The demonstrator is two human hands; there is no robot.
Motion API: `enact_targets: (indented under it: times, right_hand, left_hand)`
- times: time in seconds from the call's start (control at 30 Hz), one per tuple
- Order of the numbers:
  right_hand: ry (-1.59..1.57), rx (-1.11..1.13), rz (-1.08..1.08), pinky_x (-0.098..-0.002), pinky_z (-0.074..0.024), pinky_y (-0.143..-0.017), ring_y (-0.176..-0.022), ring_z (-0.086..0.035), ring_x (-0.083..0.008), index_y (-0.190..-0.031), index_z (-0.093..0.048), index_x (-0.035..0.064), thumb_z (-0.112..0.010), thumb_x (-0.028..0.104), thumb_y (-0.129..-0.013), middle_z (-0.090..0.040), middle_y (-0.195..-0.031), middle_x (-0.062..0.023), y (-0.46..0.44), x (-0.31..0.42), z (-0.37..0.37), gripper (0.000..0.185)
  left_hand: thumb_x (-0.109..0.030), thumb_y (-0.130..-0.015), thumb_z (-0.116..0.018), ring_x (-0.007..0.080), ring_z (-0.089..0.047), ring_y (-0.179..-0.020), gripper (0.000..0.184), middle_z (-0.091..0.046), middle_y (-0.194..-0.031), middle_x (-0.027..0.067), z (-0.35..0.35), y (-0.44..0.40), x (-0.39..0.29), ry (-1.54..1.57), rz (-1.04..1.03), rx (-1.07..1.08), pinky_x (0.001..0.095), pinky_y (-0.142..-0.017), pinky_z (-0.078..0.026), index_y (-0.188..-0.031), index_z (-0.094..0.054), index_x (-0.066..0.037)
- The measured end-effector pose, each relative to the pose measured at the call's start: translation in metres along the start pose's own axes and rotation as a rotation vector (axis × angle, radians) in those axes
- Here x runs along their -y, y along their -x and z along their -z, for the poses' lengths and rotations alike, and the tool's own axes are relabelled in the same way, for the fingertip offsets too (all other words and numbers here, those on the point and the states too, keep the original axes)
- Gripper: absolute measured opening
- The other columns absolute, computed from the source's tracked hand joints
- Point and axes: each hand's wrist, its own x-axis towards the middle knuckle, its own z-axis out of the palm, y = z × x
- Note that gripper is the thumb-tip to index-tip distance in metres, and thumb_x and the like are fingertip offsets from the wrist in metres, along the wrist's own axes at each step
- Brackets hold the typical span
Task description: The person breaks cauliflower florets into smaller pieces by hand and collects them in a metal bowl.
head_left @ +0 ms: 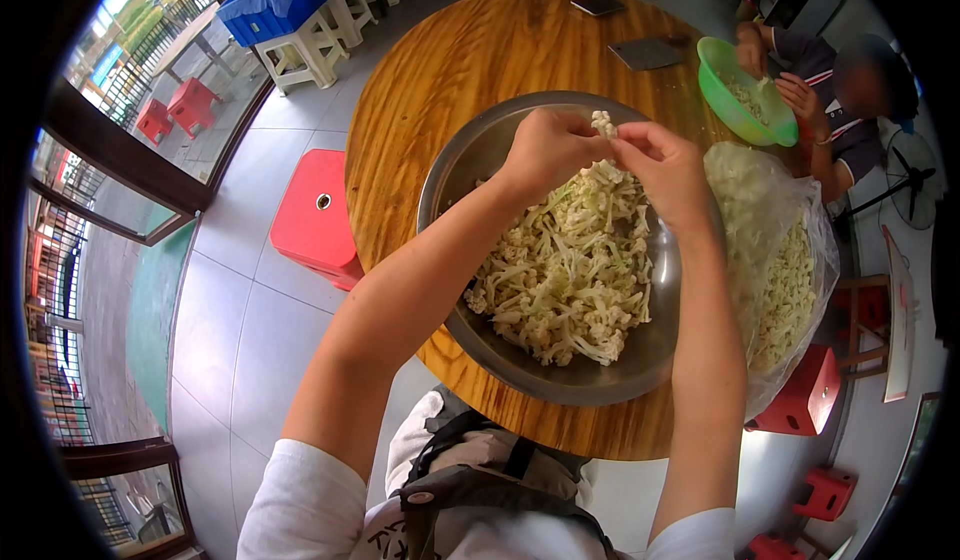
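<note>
Over the far part of a wide metal bowl (640, 385), my left hand (555, 150) and my right hand (660, 165) meet with their fingertips pinched. Between them is a small cauliflower floret (602, 125), pale and knobbly at its top. Both hands seem to grip it, though its lower part is hidden by the fingers. A heap of broken cauliflower pieces (570, 270) with thin pale green stems fills the middle of the bowl. Right of the bowl, a clear plastic bag (735, 195) holds more cauliflower (785, 295).
A round wooden table (420, 90) carries the bowl. Across it, another person's hands (790, 90) work at a green basin (720, 90). Two dark flat objects, one a grey slab (645, 54), lie at the back. Red stools (320, 210) stand beside the table.
</note>
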Motion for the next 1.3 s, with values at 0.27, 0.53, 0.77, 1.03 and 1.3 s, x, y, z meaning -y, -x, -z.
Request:
enact_targets:
  times: [0.27, 0.53, 0.77, 1.03, 1.3]
  right_hand:
    - [-0.165, -0.087, -0.042, -0.0192, -0.0464, -0.065, -0.070, -0.056, -0.0069, -0.091, -0.063, -0.0029, -0.063, 0.008, -0.081, -0.062, -0.078, -0.0025, -0.001, 0.000, -0.003, 0.014]
    - [-0.398, -0.050, -0.135, -0.0205, -0.0470, -0.068, -0.074, -0.057, -0.0082, -0.098, -0.062, -0.0001, -0.062, 0.009, -0.082, -0.062, -0.085, -0.0030, -0.005, -0.007, 0.006, 0.018]
    - [-0.550, -0.010, -0.223, -0.0222, -0.0442, -0.074, -0.080, -0.056, -0.0090, -0.102, -0.061, 0.0021, -0.060, 0.019, -0.086, -0.062, -0.089, -0.0016, -0.002, -0.001, 0.006, 0.024]
    - [-0.476, -0.045, -0.198, -0.0225, -0.0425, -0.073, -0.082, -0.054, -0.0082, -0.104, -0.060, 0.0031, -0.057, 0.038, -0.087, -0.061, -0.090, -0.0005, -0.005, -0.006, 0.005, 0.039]
    - [-0.380, -0.021, -0.073, -0.0197, -0.0410, -0.066, -0.073, -0.051, -0.0058, -0.099, -0.063, 0.0027, -0.064, 0.023, -0.083, -0.060, -0.086, 0.0003, -0.003, -0.003, -0.005, 0.026]
  left_hand:
    - [-0.009, -0.078, -0.064, 0.0102, -0.055, -0.064, 0.012, -0.061, -0.073, 0.0049, 0.003, 0.005, -0.013, 0.334, 0.078, 0.085, 0.0224, -0.059, -0.045, -0.083, -0.064, 0.002]
    - [-0.009, -0.084, -0.060, 0.0092, -0.054, -0.072, 0.011, -0.060, -0.083, 0.0038, 0.003, 0.007, -0.015, 0.593, 0.152, 0.150, 0.0240, -0.067, -0.046, -0.089, -0.062, 0.000]
    - [-0.009, -0.082, -0.063, 0.0085, -0.054, -0.073, 0.008, -0.060, -0.082, 0.0020, -0.001, 0.005, -0.011, 0.519, 0.037, 0.194, 0.0213, -0.066, -0.044, -0.087, -0.061, -0.003]
    - [-0.020, -0.073, -0.072, 0.0068, -0.049, -0.061, 0.022, -0.056, -0.069, -0.0003, -0.005, 0.008, -0.012, -0.126, -0.178, -0.023, 0.0220, -0.055, -0.040, -0.077, -0.059, -0.003]
    - [-0.023, -0.072, -0.073, 0.0067, -0.048, -0.060, 0.025, -0.055, -0.067, -0.0003, -0.005, 0.008, -0.011, -0.207, -0.193, -0.006, 0.0216, -0.053, -0.039, -0.074, -0.058, -0.003]
